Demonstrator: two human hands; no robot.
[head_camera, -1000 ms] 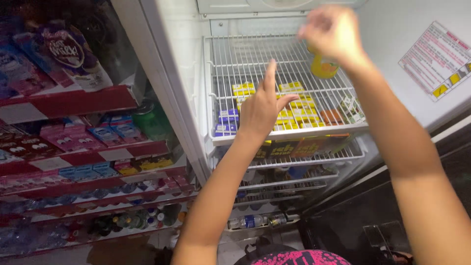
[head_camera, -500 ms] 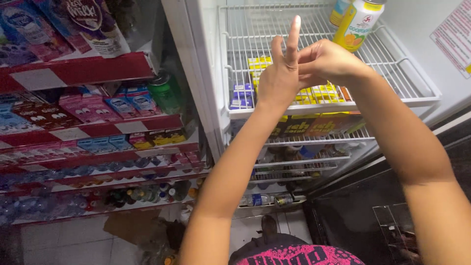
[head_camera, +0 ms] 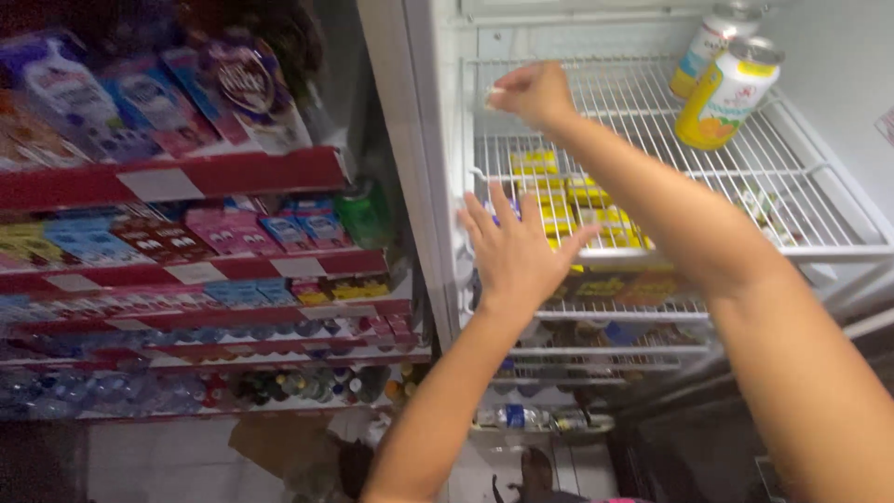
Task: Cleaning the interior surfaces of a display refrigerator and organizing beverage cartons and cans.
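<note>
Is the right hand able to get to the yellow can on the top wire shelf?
Probably yes. The right hand is already up over the top wire shelf, and the yellow can stands on that shelf further right, with only bare wire between them. The left hand is lower, out of the way.

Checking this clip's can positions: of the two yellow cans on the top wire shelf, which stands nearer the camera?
The front yellow can, with its whole side showing. The other can stands behind it toward the back wall, partly hidden.
</note>
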